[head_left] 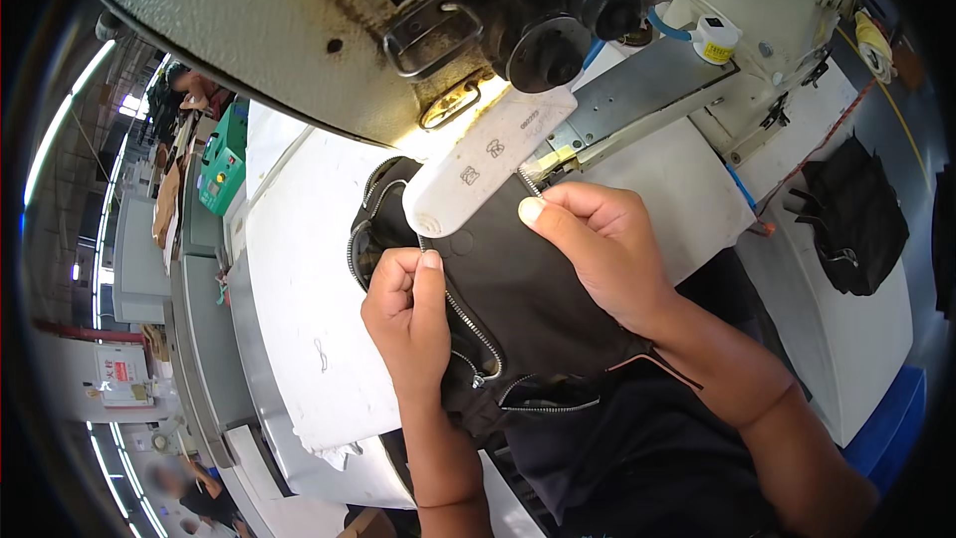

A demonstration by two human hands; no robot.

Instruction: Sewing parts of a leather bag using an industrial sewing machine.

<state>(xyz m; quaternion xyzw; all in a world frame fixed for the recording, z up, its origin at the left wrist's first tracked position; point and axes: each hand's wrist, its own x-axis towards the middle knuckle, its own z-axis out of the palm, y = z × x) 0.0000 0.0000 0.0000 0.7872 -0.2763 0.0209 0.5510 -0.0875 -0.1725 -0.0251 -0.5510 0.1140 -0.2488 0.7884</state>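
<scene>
A dark brown fabric piece with metal zippers [538, 284] lies under the sewing machine's head and reaches down toward my lap. My left hand [408, 314] is closed, thumb and forefinger pinching a zipper edge near the rounded end of a pale machine plate [488, 159]. To the right of that plate, my right hand [602, 244] pinches another stretch of zipper between thumb and forefinger. A zipper slider [480, 380] hangs at the fabric's lower left. The plate hides the stretch of zipper between my hands, and the needle is not visible.
The sewing machine head [289, 30] looms over the work, with a black knob assembly [548, 50]. A white table [309, 339] spreads to the left, where a green box [224, 159] stands beyond. On the right lies a black fabric piece [856, 214]. Other people are at the far left.
</scene>
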